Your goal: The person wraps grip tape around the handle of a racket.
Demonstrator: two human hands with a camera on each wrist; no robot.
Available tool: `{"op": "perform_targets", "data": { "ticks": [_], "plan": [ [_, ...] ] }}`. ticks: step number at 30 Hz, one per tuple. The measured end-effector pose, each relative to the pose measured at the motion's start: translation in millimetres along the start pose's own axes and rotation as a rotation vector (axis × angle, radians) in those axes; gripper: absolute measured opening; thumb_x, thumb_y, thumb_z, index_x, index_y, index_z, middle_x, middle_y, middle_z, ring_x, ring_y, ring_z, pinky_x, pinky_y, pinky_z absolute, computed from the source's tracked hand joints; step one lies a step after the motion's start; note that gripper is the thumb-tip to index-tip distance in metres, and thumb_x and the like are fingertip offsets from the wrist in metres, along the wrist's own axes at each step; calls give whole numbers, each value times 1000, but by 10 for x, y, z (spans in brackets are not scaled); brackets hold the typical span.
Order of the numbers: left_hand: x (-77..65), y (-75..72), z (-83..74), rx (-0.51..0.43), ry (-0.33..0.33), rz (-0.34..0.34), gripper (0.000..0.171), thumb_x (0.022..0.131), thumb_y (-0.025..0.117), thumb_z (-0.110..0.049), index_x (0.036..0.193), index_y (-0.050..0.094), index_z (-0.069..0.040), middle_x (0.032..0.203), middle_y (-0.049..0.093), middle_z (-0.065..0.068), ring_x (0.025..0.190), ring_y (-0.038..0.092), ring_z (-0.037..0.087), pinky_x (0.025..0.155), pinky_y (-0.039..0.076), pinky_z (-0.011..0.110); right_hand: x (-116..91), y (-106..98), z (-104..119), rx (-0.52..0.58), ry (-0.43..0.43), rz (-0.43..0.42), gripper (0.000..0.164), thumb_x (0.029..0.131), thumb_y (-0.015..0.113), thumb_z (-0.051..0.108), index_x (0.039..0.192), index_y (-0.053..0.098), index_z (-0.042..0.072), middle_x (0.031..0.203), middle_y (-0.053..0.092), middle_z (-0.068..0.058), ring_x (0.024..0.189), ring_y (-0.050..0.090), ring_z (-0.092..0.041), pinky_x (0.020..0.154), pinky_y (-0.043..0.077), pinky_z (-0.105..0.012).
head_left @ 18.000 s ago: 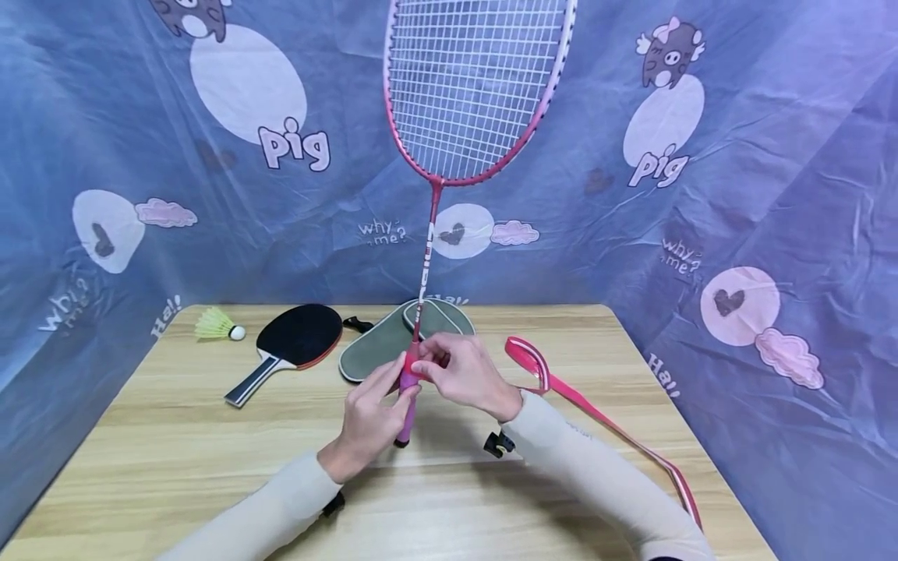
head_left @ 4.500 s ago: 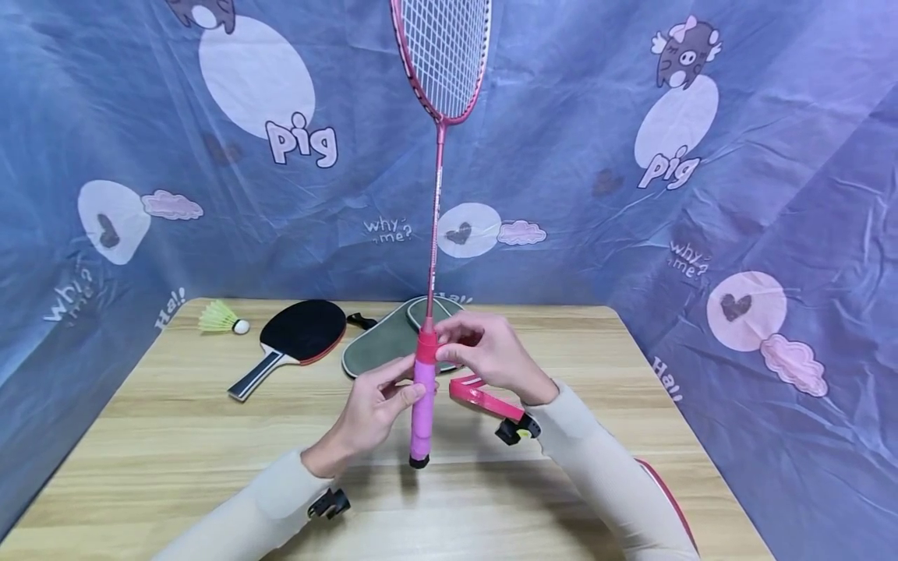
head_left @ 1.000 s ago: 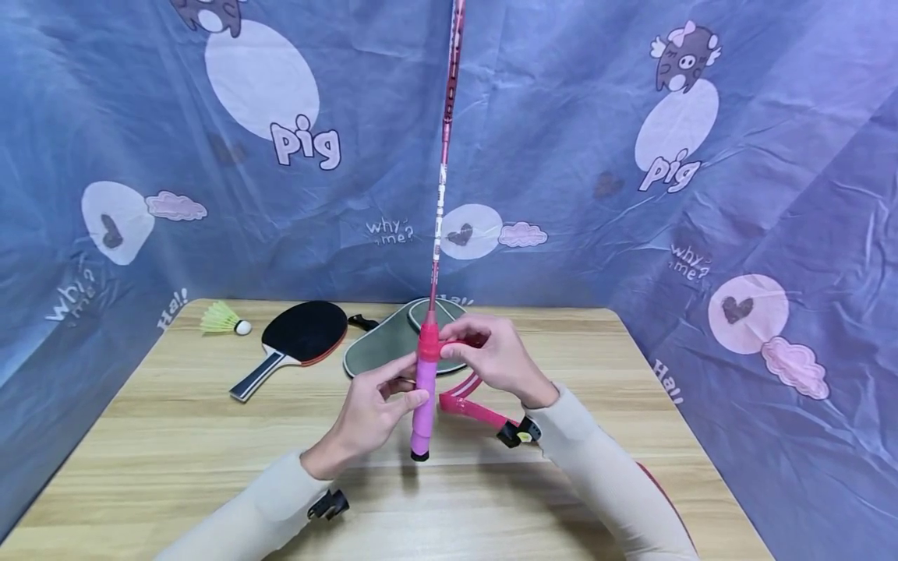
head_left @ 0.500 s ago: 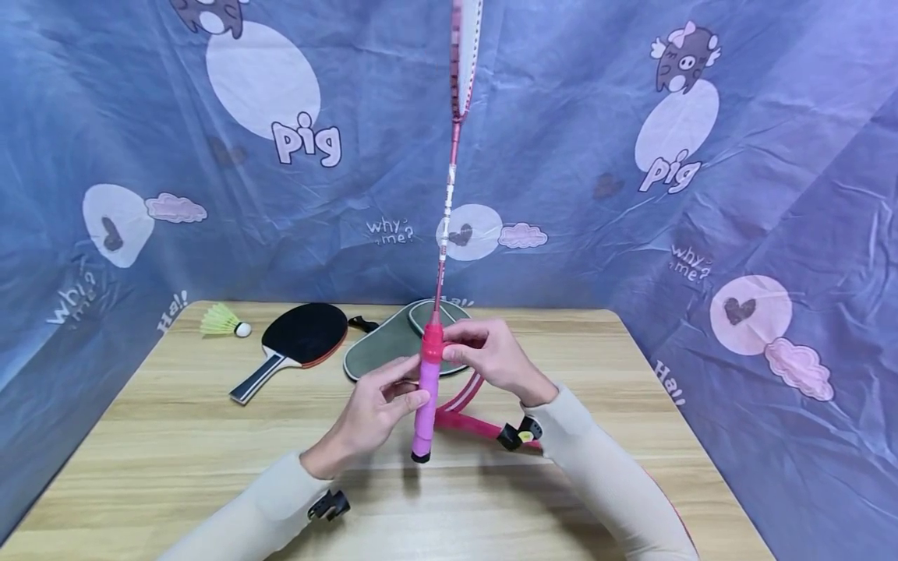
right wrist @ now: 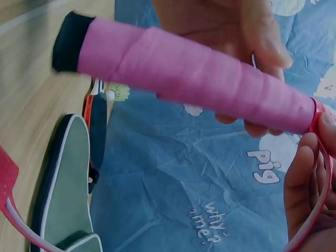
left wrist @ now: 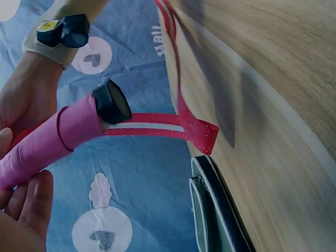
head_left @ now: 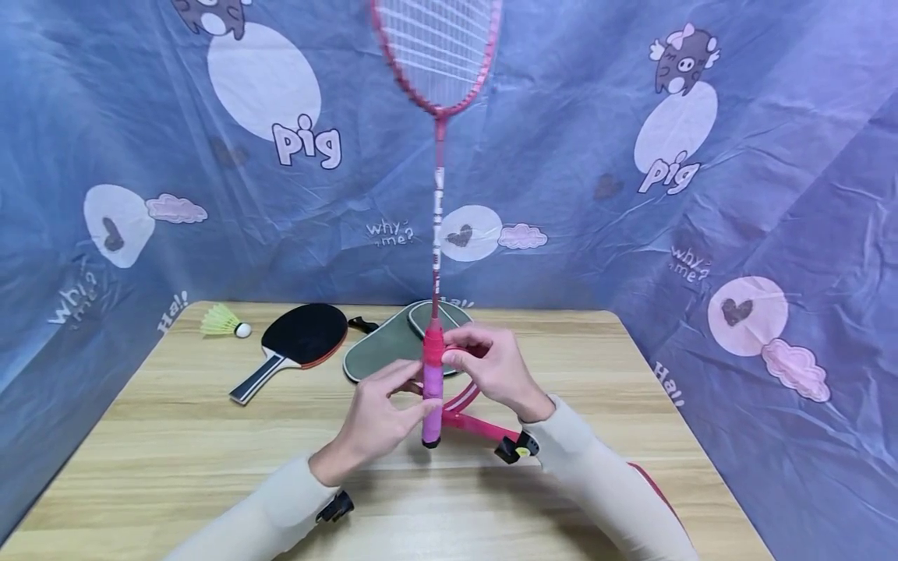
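Observation:
A pink badminton racket [head_left: 440,140] stands upright above the table, its head cut off by the top of the head view. My left hand [head_left: 375,417] holds the purple-wrapped handle [head_left: 433,382] between thumb and fingers. At the handle's upper end, red overgrip tape [head_left: 433,347] circles it, and my right hand [head_left: 494,372] pinches the strip there. From that hand the loose tape [head_left: 484,427] loops down behind the handle and runs right beneath the right forearm. The right wrist view shows the purple handle [right wrist: 199,73] with its black butt cap [right wrist: 72,43] and the right fingers at the red edge.
On the wooden table [head_left: 210,467], a black table tennis bat [head_left: 305,335] and a yellow shuttlecock [head_left: 223,321] lie at the back left. A green bat case [head_left: 382,347] lies behind the hands. Blue printed cloth [head_left: 561,171] surrounds the table.
The racket has turned about its shaft, from edge-on a second ago to showing its strings. Since the oldest frame, the loose tape has shifted from the right toward the handle. Both hands keep hold.

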State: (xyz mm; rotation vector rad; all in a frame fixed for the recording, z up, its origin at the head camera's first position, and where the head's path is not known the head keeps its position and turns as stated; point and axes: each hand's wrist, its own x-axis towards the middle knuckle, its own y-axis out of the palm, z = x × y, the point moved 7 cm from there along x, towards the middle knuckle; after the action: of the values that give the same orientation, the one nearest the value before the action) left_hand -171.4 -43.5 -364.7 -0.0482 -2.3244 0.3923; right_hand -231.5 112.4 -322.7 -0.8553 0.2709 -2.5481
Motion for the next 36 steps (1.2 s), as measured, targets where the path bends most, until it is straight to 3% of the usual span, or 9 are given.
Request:
{"op": "perform_targets", "data": {
  "ticks": [7, 16, 25, 30, 33, 36],
  "plan": [
    [-18, 7, -9, 11, 22, -32, 39, 82, 83, -6, 120, 72, -5, 103, 74, 6, 86, 73, 14, 80, 61, 22, 7, 61, 19, -27, 26, 3, 15, 88, 77, 4, 103, 76, 0, 94, 76, -17, 68, 66, -26, 61, 61, -28],
    [-20, -51, 32, -61, 15, 43, 40, 85, 75, 5, 124, 68, 2, 108, 72, 13, 90, 72, 21, 84, 62, 26, 48, 37, 16, -44, 79, 102, 18, 86, 78, 2, 104, 76, 0, 92, 76, -16, 71, 65, -7, 62, 59, -24],
    [-12, -52, 47, -213, -43, 154, 40, 91, 66, 6, 130, 64, 3, 118, 68, 17, 101, 67, 15, 91, 60, 27, 91, 43, 9, -17, 58, 194, 20, 87, 78, 3, 106, 74, 0, 91, 75, -17, 74, 66, -8, 63, 59, -26],
    [-23, -29, 64, -261, -85, 203, 41, 93, 61, 5, 133, 62, 1, 119, 66, 16, 105, 64, 12, 93, 58, 25, 87, 69, 19, -5, 20, 236, 22, 88, 76, 3, 109, 75, -3, 96, 74, -18, 79, 67, -7, 67, 63, -34],
    [-27, -17, 60, -239, -78, 187, 41, 94, 61, 4, 135, 61, 2, 120, 65, 16, 105, 63, 12, 94, 57, 25, 75, 80, 19, 14, 17, 226, 24, 88, 75, 1, 111, 73, -6, 95, 74, -20, 79, 69, -9, 67, 63, -34],
    [-23, -13, 48, -124, -60, 128, 38, 94, 67, -1, 133, 64, -2, 119, 66, 12, 102, 64, 11, 90, 58, 25, 65, 88, 19, 11, 13, 187, 25, 88, 75, -1, 111, 73, -7, 93, 74, -21, 76, 69, -10, 64, 62, -32]
  ]
}}
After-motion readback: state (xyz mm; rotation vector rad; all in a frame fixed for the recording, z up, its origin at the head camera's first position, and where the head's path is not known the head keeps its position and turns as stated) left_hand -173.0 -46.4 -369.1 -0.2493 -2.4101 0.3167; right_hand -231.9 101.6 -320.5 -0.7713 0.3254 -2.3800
